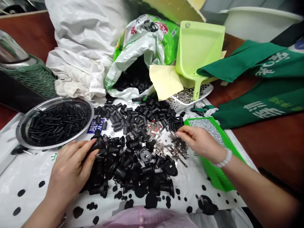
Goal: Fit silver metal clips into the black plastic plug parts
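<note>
My left hand [71, 164] pinches a black plastic part [97, 144] between thumb and fingers, at the left edge of a heap of black parts [121, 171]. On the right, my right hand [199, 141] has its fingertips pressed together at the edge of a pile of small metal pieces [175, 147]; whatever they hold is too small to make out. Behind the heap lie many short black cylinders [135, 117]. A green tray [217, 177] with small silvery pieces stands partly under my right wrist.
A round metal tray [91, 118] of black ribbed pieces is at the left. Farther back are an open bag [140, 47], a light green dustpan [201, 47] and a white basket [174, 104] of metal parts. Green cloth [263, 98] lies right. Black discs [151, 200] dot the front.
</note>
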Demonstrator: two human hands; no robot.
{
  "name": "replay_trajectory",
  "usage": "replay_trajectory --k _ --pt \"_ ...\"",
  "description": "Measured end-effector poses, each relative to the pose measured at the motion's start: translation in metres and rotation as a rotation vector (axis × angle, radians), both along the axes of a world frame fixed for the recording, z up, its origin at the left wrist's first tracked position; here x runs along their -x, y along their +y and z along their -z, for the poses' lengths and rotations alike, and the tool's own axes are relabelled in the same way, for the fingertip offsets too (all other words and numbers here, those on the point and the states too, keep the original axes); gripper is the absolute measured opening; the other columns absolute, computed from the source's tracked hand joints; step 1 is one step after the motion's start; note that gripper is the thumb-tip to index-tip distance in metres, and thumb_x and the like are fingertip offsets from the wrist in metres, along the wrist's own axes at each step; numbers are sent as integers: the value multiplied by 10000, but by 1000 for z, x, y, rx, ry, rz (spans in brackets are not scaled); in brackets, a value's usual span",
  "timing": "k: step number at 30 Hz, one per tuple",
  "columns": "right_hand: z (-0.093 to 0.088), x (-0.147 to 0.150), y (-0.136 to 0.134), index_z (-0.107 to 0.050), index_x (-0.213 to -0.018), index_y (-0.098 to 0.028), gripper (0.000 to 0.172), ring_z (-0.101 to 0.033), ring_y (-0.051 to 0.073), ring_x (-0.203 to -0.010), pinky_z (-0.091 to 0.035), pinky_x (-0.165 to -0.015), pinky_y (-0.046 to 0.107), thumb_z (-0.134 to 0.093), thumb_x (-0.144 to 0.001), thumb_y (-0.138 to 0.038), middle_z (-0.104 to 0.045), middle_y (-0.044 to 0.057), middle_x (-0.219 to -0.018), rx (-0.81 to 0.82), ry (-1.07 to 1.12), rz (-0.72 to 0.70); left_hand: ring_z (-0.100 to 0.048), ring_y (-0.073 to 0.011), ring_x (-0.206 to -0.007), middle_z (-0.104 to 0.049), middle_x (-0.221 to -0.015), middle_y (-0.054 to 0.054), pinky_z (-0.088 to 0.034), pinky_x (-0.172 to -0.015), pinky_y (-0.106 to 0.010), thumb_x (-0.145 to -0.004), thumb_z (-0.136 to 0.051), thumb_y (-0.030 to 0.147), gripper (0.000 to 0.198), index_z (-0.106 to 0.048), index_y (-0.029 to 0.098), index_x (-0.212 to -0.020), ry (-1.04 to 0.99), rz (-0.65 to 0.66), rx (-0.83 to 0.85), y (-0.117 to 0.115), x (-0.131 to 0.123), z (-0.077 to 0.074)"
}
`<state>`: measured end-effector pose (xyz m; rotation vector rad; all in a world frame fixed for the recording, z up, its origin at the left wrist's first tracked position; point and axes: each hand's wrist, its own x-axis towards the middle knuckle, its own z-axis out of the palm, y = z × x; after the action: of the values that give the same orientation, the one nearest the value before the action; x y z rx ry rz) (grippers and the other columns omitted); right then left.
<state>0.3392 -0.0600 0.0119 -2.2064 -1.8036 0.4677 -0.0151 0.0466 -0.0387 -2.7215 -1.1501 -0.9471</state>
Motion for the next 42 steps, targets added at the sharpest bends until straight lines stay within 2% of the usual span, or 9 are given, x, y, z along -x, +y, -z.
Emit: replay_trajectory --k 6,15,20,27,30,33,35,39,42 --pt "10 1 16 -641 -839 -178 206 -582 192 -773 -393 -643 285 -441 -885 -197 -652 65 -900 114 -236 -71 -607 -233 -900 -609 -1046 -43 -491 -849 -407 -765 -639 196 368 -562 272 -1117 -35 -54 11 2 4 -1" --pt "21 8 29 -649 -786 -180 192 -592 163 -690 -343 -537 254 -474 -864 -193 -635 52 -833 243 -447 -172 -624 -222 -867 -631 -1044 -8 -523 -779 -369 -745 -664 254 351 -608 314 -1086 -132 -138 34 9 15 0" --pt "34 12 26 -597 -719 -163 200 -553 148 -564 -288 -471 275 -446 -849 -144 -603 67 -776 196 -513 -242 -608 -223 -882 -611 -1033 -57 -497 -828 -394 -780 -622 212 282 -594 235 -1060 -70 -88 28 11 11 -8" --pt "40 7 25 -573 -707 -147 194 -540 178 -539 -324 -454 291 -433 -841 -145 -562 76 -719 19 -468 -292 -561 -220 -945 -580 -1042 -89 -457 -850 -410 -819 -569 162 268 -554 191 -1085 -70 -24 56 13 5 -19" --pt "31 9 23 -575 -858 -150 215 -571 174 -648 -418 -549 285 -378 -910 -220 -576 66 -799 -99 -362 -255 -546 -210 -958 -577 -1044 -91 -449 -854 -394 -824 -564 151 262 -556 173 -1085 -114 41 108 5 -9 -27" --pt "12 28 18 -547 -880 -177 178 -563 142 -681 -449 -591 247 -392 -927 -251 -565 29 -771 -304 20 -262 -535 -190 -966 -594 -1021 -86 -458 -827 -338 -846 -536 151 257 -552 165 -1102 -155 193 274 -15 -36 -39" --pt "-1 48 12 -542 -872 -190 130 -561 135 -695 -454 -597 238 -422 -917 -210 -563 21 -766 -390 203 -353 -550 -172 -908 -620 -969 -81 -465 -778 -301 -858 -523 176 265 -549 154 -1121 -157 334 421 -29 -59 -46" --pt "-16 80 -6 -524 -961 -196 144 -590 137 -751 -475 -632 228 -422 -896 -117 -600 39 -832 -532 235 -514 -530 -123 -630 -610 -683 -28 -432 -610 -241 -839 -539 228 147 -638 134 -893 -141 536 640 -48 -94 -53" --pt "-9 84 -18 -534 -1022 -197 172 -612 154 -793 -500 -652 226 -447 -886 -138 -619 66 -913 -610 212 -484 -469 -96 -530 -562 -573 -14 -385 -532 -211 -846 -495 182 197 -668 125 -769 -226 575 715 -50 -104 -56"
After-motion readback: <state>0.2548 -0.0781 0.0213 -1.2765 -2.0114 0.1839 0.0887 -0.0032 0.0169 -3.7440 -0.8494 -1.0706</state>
